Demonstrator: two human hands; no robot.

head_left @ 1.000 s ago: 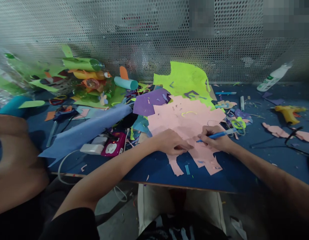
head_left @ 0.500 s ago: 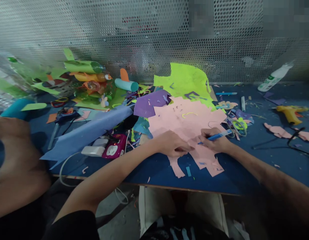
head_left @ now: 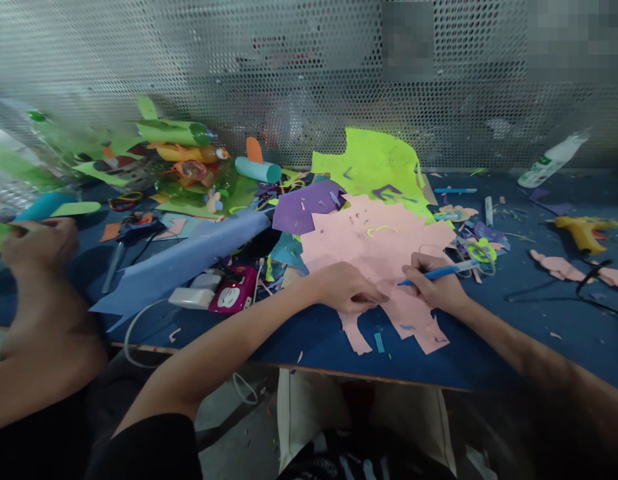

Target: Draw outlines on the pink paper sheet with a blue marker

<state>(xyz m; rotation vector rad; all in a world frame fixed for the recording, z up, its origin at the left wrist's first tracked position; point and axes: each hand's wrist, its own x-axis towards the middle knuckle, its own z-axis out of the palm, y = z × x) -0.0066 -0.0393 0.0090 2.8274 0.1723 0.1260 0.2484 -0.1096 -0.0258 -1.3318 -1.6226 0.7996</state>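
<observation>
A sheet of pink paper with jagged edges lies on the blue table at the centre. My left hand rests on its lower part, fingers curled together with the tips down on the paper; what is under them is partly hidden. My right hand is closed round a blue pen. The pen's tip points left at the pink paper, close to my left fingertips; I cannot tell whether it touches. Loose scraps lie on the pink sheet, among them a thin yellow strip.
Behind lie bright green paper and purple paper. A yellow glue gun and a white bottle are at right. Leftward are a rolled blue sheet, a magenta power strip and another person's hand.
The pen in my right hand has tilted slightly flatter. My left hand stays nearly in place. At far left, the other person's hand has come further into view with something green.
</observation>
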